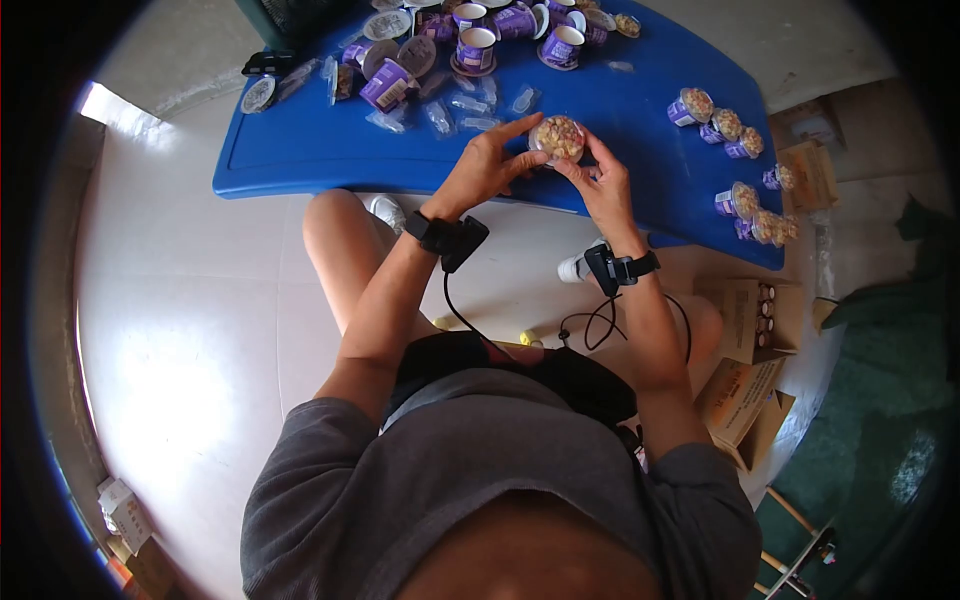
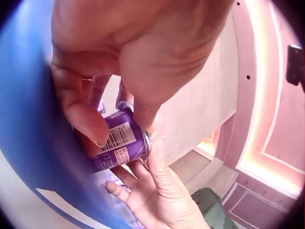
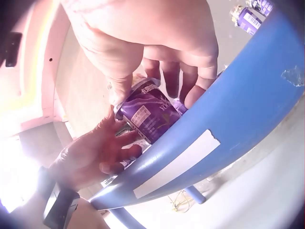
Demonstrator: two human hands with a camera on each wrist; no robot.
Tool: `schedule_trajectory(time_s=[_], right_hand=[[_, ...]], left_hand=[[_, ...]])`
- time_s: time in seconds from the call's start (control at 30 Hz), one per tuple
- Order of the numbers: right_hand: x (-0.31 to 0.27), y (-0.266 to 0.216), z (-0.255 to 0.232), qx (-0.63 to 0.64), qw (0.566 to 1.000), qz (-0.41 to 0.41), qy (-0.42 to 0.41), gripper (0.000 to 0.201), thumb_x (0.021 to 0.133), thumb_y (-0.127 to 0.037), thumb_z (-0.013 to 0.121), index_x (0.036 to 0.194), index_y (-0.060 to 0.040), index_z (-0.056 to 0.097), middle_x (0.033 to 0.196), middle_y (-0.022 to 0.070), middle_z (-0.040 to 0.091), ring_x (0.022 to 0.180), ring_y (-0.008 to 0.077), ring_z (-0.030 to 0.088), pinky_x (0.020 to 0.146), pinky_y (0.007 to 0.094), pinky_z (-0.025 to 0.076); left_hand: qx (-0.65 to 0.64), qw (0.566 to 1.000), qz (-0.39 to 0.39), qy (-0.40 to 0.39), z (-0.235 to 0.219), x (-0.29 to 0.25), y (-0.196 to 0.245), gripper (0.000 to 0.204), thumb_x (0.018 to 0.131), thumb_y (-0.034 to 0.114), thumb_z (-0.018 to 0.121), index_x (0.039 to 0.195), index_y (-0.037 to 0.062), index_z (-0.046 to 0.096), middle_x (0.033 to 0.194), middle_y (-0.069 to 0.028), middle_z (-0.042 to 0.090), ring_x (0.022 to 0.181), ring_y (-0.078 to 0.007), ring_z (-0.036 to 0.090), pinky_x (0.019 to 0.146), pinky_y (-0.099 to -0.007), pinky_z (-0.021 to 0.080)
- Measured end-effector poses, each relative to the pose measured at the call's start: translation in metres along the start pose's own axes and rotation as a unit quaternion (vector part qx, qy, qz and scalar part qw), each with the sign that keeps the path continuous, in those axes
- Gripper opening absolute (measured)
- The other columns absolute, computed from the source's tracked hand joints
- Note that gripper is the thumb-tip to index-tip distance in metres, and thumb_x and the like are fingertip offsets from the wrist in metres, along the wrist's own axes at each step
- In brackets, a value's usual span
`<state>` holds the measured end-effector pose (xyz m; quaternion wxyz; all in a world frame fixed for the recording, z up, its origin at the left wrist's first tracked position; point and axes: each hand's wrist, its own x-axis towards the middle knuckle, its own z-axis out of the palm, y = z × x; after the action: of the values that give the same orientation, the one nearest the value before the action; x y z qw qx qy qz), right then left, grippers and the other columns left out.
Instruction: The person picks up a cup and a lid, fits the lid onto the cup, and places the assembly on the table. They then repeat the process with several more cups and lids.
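Note:
Over the near edge of the blue table, a purple yogurt cup is held between both hands, its clear top filled with crumbly cereal. My left hand grips its left side, with the thumb near the rim. From the right, my right hand holds the rim with thumb and fingers. The left wrist view shows the printed cup wall with a barcode. Purple print also faces the right wrist view on the same cup.
Several purple cups and clear lids crowd the table's far left, with small clear wrapped pieces nearer. Cereal-topped cups stand along the right side of the blue table. Cardboard boxes sit on the floor at right.

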<state>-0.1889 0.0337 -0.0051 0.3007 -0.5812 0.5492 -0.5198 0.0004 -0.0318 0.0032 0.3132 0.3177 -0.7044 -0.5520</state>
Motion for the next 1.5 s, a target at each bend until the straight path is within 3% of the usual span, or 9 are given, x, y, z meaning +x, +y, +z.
schedule_trajectory(time_s=[0.27,0.33,0.37,0.53,0.73,0.9,0.97,1.17,1.5], right_hand=[[0.002,0.005,0.007,-0.052,0.998,0.006,0.03,0.055,0.083,-0.028,0.072,0.126,0.0005,0.054,0.109,0.0089,0.065,0.082,0.009,0.06,0.066,0.0216,0.047],[0.002,0.003,0.016,0.003,0.995,-0.064,0.078,0.052,0.085,-0.029,0.071,0.124,-0.0007,0.055,0.106,0.009,0.065,0.084,0.0093,0.059,0.066,0.022,0.047],[-0.001,0.002,0.019,0.005,0.995,-0.065,0.079,0.052,0.085,-0.029,0.071,0.124,-0.0007,0.055,0.106,0.009,0.065,0.084,0.0093,0.059,0.066,0.022,0.047],[-0.01,-0.03,0.011,0.084,0.977,0.195,0.03,0.051,0.087,-0.028,0.068,0.128,-0.0026,0.051,0.112,0.0116,0.06,0.099,0.0168,0.059,0.08,0.0267,0.049],[-0.039,-0.06,0.009,-0.148,0.969,-0.195,0.016,0.065,0.078,-0.013,0.075,0.135,-0.0062,0.043,0.132,0.015,0.042,0.114,0.0269,0.052,0.084,0.0329,0.053],[-0.053,-0.062,-0.006,-0.13,0.979,-0.154,0.021,0.069,0.074,-0.005,0.076,0.135,-0.0056,0.044,0.129,0.0144,0.043,0.113,0.0274,0.052,0.086,0.034,0.053],[-0.064,-0.061,-0.007,-0.008,0.992,-0.116,0.054,0.067,0.077,-0.007,0.075,0.135,-0.0023,0.043,0.126,0.0136,0.042,0.114,0.0259,0.052,0.085,0.0338,0.054],[-0.095,-0.083,-0.009,0.102,0.987,-0.115,0.055,0.062,0.083,-0.015,0.071,0.134,0.0028,0.041,0.124,0.0139,0.041,0.114,0.0249,0.051,0.085,0.0333,0.053],[-0.127,-0.102,-0.009,0.087,0.98,-0.142,0.105,0.058,0.082,-0.015,0.071,0.13,0.0026,0.044,0.118,0.0124,0.043,0.104,0.0209,0.053,0.083,0.0327,0.052]], left_hand=[[0.009,1.0,-0.015,-0.008,0.004,0.005,-0.004,0.07,0.079,0.031,0.074,0.137,0.0085,0.043,0.107,-0.0152,0.063,0.077,-0.0216,0.067,0.059,-0.0309,0.054],[0.19,0.958,0.189,0.101,0.013,-0.001,-0.008,0.081,0.072,0.033,0.08,0.138,0.0103,0.04,0.111,-0.0155,0.063,0.093,-0.0287,0.064,0.076,-0.035,0.052],[0.255,0.943,0.18,0.114,0.015,-0.002,-0.011,0.085,0.064,0.03,0.085,0.135,0.0086,0.043,0.121,-0.0184,0.057,0.1,-0.0374,0.06,0.089,-0.0377,0.048],[0.072,0.988,0.115,0.08,0.018,-0.01,-0.006,0.078,0.07,0.026,0.083,0.132,0.0009,0.043,0.116,-0.0147,0.06,0.101,-0.0252,0.062,0.088,-0.0341,0.048],[-0.233,0.972,-0.006,-0.016,0.014,-0.027,0.013,0.07,0.075,0.025,0.08,0.128,-0.0046,0.045,0.108,-0.0121,0.063,0.099,-0.0182,0.061,0.086,-0.0294,0.049],[-0.141,0.989,-0.032,-0.013,0.03,-0.041,0.03,0.069,0.075,0.026,0.08,0.127,-0.0057,0.048,0.111,-0.0141,0.06,0.102,-0.0208,0.06,0.089,-0.033,0.051],[-0.04,0.985,0.146,0.087,0.041,-0.058,0.042,0.074,0.073,0.026,0.081,0.13,-0.0055,0.046,0.114,-0.0148,0.053,0.107,-0.0216,0.057,0.09,-0.0346,0.053],[0.034,0.977,0.193,0.086,0.052,-0.092,0.075,0.07,0.074,0.005,0.075,0.136,0.0021,0.043,0.115,-0.0118,0.047,0.109,-0.0224,0.053,0.088,-0.0327,0.054],[0.034,0.981,0.157,0.105,0.069,-0.122,0.098,0.069,0.071,0.0,0.073,0.134,0.0047,0.046,0.114,-0.0107,0.047,0.108,-0.0213,0.053,0.084,-0.0311,0.054]])
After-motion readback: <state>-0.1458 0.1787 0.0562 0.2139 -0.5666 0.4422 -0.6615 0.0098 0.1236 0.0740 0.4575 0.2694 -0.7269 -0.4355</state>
